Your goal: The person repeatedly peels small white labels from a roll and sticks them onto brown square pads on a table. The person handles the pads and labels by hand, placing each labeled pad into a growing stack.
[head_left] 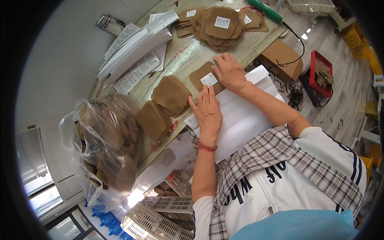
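A brown textured square pad [200, 74] with rounded corners lies on the table, bearing a white printed label [209, 79]. My left hand [209, 114] is open, its outstretched fingertips resting on the label's lower edge. At the pad's right side my right hand [231, 74] is bent over the edge, thumb and fingers closed on it. A sheet of white label paper [248, 108] lies beneath my forearms and hangs over the table's near edge. Left of my left hand sit two stacks of similar pads, a taller stack [171, 94] and a stack nearer the edge [153, 119].
A large heap of labelled pads [220, 26] stands at the far side. White paper sheets [138, 48] are piled at the back left, near a metal flask [110, 24]. A clear plastic bag [108, 140] of pads hangs leftward. A green-handled tool [266, 10] trails a black cord.
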The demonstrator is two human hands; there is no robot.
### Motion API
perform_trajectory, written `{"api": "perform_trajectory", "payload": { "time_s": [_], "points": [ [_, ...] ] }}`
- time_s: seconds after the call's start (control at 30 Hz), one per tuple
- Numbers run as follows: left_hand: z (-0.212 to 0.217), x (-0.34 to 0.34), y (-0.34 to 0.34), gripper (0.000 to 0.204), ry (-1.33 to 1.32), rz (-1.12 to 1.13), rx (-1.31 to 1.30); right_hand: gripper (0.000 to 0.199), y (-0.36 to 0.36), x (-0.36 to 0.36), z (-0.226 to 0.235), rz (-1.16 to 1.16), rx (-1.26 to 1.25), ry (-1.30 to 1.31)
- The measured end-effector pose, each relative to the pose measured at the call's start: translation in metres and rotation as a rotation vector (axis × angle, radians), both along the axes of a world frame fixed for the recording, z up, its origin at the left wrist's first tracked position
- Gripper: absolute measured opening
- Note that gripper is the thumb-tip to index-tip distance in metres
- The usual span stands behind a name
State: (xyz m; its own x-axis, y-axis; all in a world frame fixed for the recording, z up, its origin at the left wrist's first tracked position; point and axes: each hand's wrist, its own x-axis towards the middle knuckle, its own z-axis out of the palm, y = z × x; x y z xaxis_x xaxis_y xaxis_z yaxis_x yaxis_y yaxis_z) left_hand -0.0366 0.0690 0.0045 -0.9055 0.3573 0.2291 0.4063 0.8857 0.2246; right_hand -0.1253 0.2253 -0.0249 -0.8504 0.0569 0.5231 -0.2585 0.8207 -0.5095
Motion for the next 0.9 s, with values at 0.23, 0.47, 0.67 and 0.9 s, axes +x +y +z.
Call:
{"api": "perform_trajectory", "payload": {
  "time_s": [0.23, 0.47, 0.67, 0.9],
  "points": [
    [-0.020, -0.005, -0.005, 0.062, 0.069, -0.003, 0.067, 0.029, -0.011, -0.009, -0.004, 0.038, -0.041, -0.081],
    [-0.026, 0.014, -0.031, 0.063, 0.079, 0.082, 0.099, 0.025, 0.013, -0.073, 0.016, 0.161, -0.821, -0.064],
    [-0.029, 0.034, -0.043, 0.063, 0.067, 0.103, 0.073, 0.049, 0.053, -0.145, 0.050, -0.164, -0.102, 0.179],
    [-0.022, 0.047, -0.043, 0.057, 0.113, 0.113, 0.136, 0.059, -0.113, -0.079, 0.039, 0.588, 0.206, 0.202]
  ]
}}
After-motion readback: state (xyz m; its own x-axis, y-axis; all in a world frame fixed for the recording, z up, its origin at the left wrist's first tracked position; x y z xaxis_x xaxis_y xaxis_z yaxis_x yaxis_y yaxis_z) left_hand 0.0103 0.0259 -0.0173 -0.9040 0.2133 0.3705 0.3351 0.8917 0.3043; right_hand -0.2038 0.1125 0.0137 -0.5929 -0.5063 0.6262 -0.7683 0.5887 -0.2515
